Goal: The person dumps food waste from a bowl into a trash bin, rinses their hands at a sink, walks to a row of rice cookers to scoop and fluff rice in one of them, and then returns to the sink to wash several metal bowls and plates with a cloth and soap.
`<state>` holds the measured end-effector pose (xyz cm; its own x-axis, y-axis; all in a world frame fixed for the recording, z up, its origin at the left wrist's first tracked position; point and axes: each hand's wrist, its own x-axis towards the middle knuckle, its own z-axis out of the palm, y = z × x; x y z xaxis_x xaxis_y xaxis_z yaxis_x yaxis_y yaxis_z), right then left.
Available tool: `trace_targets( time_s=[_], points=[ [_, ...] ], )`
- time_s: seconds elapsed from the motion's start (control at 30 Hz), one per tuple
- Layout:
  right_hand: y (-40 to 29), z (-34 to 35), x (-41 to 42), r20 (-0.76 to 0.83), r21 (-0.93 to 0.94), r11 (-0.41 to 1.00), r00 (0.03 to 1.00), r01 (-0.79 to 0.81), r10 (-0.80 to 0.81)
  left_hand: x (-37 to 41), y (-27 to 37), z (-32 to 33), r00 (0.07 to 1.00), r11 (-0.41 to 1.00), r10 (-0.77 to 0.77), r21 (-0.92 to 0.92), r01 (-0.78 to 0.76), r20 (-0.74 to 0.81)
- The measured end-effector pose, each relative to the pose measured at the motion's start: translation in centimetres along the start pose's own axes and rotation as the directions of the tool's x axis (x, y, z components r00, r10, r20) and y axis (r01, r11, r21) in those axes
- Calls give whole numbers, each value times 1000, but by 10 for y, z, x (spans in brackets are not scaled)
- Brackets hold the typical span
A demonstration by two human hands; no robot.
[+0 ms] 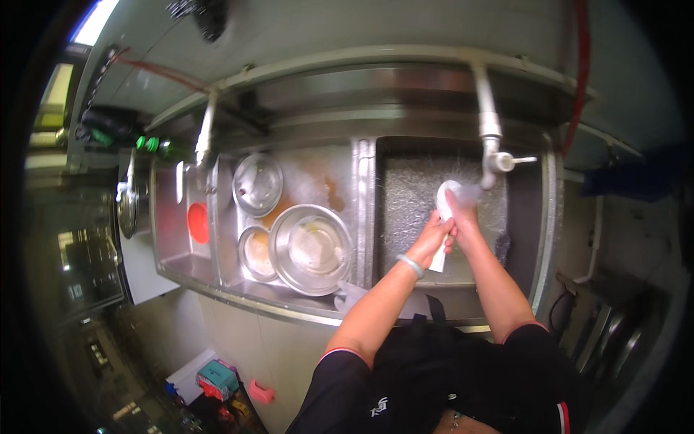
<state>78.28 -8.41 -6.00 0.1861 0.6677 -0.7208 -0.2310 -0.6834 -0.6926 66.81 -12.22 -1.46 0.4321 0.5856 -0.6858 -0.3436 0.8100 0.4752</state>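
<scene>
A white long-handled spoon or ladle (438,260) is held slantwise over the right sink basin (401,217). My left hand (431,236) grips its handle, whose end sticks out below the fingers. At the rounded head, my right hand (461,211) holds the utensil with the thumb laid across it. Blurred water from the tap (494,160) runs onto my right hand and splashes around it. Rippling water covers the bottom of this basin. The far side of the spoon's head is hidden by my right hand.
In the middle basin sit a large steel bowl (309,249), a smaller steel bowl (257,252) and a round metal lid or dish (257,184), among suds. An orange-red round item (198,223) lies in the left basin. Another pipe outlet (205,135) hangs above there. A grey cloth or glove (349,297) drapes the front rim.
</scene>
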Motion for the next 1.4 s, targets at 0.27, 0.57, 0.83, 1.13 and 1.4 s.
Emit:
trace_targets(
  time_s=[0.27,0.57,0.83,1.13,1.4],
  points=[
    [31,-30,-32,73,-273,945,984,179,-165,-57,43,-118,847,611,509,757,-231,-152],
    [78,-5,-120,158,-626,673,909,394,-385,-131,98,-229,845,645,529,685,-340,-79],
    [93,61,-209,515,-723,53,589,689,-623,-181,-30,-373,406,671,634,729,135,-658],
    [112,124,-197,722,-559,474,680,681,-126,-194,-25,-389,618,981,159,193,-12,-770],
    [32,243,-140,599,-612,186,604,769,-525,-214,67,-351,457,244,869,968,-56,-192]
  ],
)
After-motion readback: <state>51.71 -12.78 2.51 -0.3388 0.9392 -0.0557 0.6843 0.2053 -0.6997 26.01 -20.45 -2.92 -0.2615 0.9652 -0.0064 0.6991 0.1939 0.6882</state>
